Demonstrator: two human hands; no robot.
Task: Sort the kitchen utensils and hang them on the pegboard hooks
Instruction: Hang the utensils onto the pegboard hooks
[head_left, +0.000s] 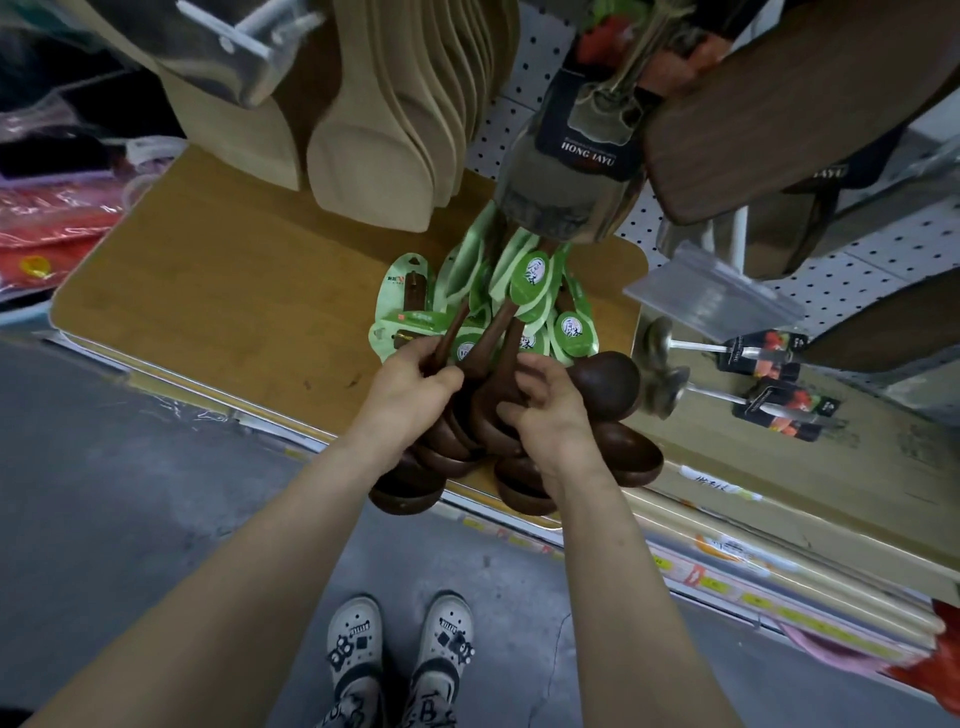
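Note:
A bundle of several dark brown wooden ladles (608, 374) with green card tags (532, 283) hangs in front of me, over a wooden board. My left hand (410, 384) grips the ladle handles on the left side of the bundle. My right hand (545, 405) curls its fingers round the handles and bowls on the right side. The bowls hang below both hands, partly hidden by my wrists. The hook that carries the tags is hidden behind a steel spatula.
Pale wooden spatulas (374, 156) hang at upper left, a steel spatula (566, 192) and dark boards (779, 119) at upper right, all before the white pegboard (893, 249). Steel ladles (670, 384) hang right. A bamboo board (234, 270) lies on the shelf below.

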